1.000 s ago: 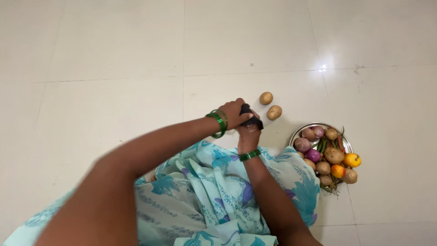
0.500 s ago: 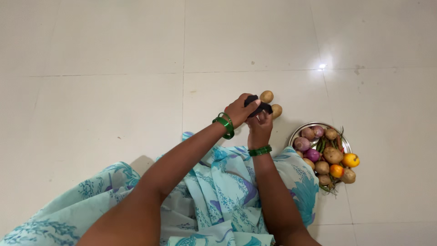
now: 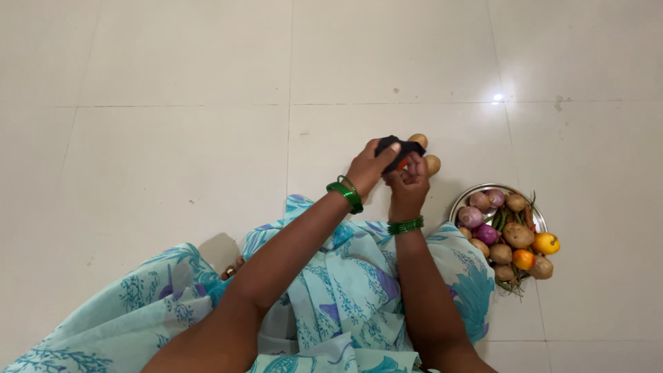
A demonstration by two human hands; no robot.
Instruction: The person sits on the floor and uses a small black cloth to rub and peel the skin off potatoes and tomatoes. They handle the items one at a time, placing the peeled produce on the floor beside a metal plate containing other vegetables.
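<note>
My left hand (image 3: 367, 168) and my right hand (image 3: 409, 181) meet in front of me, both gripping a small black object (image 3: 398, 148) with a bit of orange showing beneath it. What the object is cannot be told. Green bangles circle both wrists. Two potatoes (image 3: 432, 164) lie on the floor right behind my hands, partly hidden by them.
A round steel plate (image 3: 461, 199) sits to the right, heaped with potatoes, red onions, green chillies and orange-yellow tomatoes (image 3: 545, 243). My lap is covered by light blue patterned cloth (image 3: 345, 290). White floor tiles (image 3: 173, 138) spread all around.
Both hands have lifted slightly and moved forward with the black object, now covering part of the two potatoes. My left arm has drawn in closer.
</note>
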